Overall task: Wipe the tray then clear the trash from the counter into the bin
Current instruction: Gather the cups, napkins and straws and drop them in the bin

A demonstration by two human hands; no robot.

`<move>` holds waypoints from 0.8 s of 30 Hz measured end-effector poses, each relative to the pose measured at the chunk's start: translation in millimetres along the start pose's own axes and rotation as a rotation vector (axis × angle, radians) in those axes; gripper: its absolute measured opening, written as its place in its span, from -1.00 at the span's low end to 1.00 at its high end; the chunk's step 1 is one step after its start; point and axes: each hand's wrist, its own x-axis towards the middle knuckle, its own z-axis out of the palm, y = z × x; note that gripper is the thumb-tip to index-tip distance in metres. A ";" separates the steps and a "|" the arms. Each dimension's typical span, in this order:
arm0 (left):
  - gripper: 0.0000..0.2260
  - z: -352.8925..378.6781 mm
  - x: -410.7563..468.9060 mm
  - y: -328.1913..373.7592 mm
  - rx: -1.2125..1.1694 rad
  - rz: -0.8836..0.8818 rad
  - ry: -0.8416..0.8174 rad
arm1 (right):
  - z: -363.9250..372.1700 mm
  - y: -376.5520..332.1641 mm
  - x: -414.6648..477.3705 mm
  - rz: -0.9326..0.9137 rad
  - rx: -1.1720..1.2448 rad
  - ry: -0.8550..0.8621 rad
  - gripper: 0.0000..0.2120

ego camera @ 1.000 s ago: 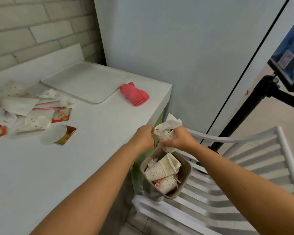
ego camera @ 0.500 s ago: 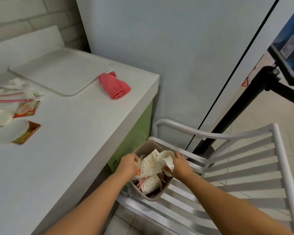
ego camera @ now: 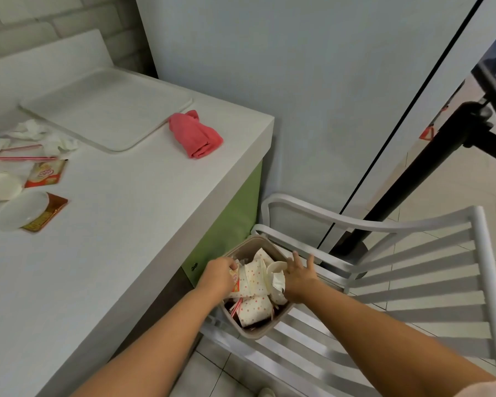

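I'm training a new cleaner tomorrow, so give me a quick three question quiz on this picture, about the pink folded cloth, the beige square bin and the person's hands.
1. True or false: the pink folded cloth lies on the white rectangular plastic tray.
2. The beige square bin, filled with spotted paper cups, stands on: A the floor, B the white slatted chair, C a shelf.
3. Which hand has its fingers spread and holds nothing?
Key: 1 false, it lies beside the tray on the white counter. 2 B. 3 the right hand; the left hand grips a red-and-yellow sachet.
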 end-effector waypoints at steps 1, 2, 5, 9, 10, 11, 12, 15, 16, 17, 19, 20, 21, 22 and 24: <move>-0.63 1.2 -0.1 -0.3 0.003 0.005 -0.001 | 0.7 0.5 -0.5 -0.013 -0.027 -0.010 -0.42; -0.63 2.1 -0.5 -0.5 0.007 0.007 -0.001 | 1.5 0.6 -1.3 -0.025 -0.039 -0.006 -0.45; -0.64 3.1 -2.5 -1.5 0.019 0.009 0.000 | 1.2 1.3 -3.4 -0.037 0.070 0.158 -0.62; -0.63 4.3 -6.5 -8.1 0.038 0.002 -0.023 | -6.7 3.8 -5.5 -0.015 0.409 0.269 -0.69; -0.62 4.7 -7.1 -9.9 0.040 -0.002 -0.030 | -8.0 4.4 -5.8 -0.001 0.446 0.248 -0.67; -0.61 5.5 -7.5 -11.6 0.040 -0.005 -0.034 | -9.3 4.9 -6.2 0.012 0.467 0.233 -0.64; -0.61 6.3 -7.6 -13.1 0.034 -0.007 -0.038 | -10.6 5.6 -6.7 0.023 0.479 0.216 -0.61; -0.64 8.8 -8.0 -15.9 0.018 -0.004 -0.045 | -17.1 8.0 -11.6 0.057 0.505 0.174 -0.50; -0.66 9.6 -7.6 -16.6 0.014 0.000 -0.046 | -22.5 8.2 -14.9 0.075 0.520 0.174 -0.48; -0.68 10.0 -7.6 -16.5 0.011 0.003 -0.048 | -29.6 7.9 -18.5 0.090 0.540 0.195 -0.48; -0.73 11.5 -8.4 -14.7 0.012 0.003 -0.055 | -47.8 5.8 -25.9 0.118 0.585 0.284 -0.52; -0.74 13.0 -8.8 -13.5 0.019 0.001 -0.059 | -58.0 4.1 -29.8 0.123 0.609 0.332 -0.55; -0.75 15.1 -9.0 -12.5 0.028 -0.001 -0.067 | -68.0 1.8 -33.6 0.112 0.630 0.375 -0.57; -0.74 17.0 -9.5 -11.6 0.040 -0.002 -0.079 | -76.4 -0.5 -36.7 0.089 0.644 0.403 -0.58; -0.69 18.9 -11.3 -9.4 0.086 -0.007 -0.123 | -88.1 -5.6 -42.0 0.035 0.653 0.438 -0.59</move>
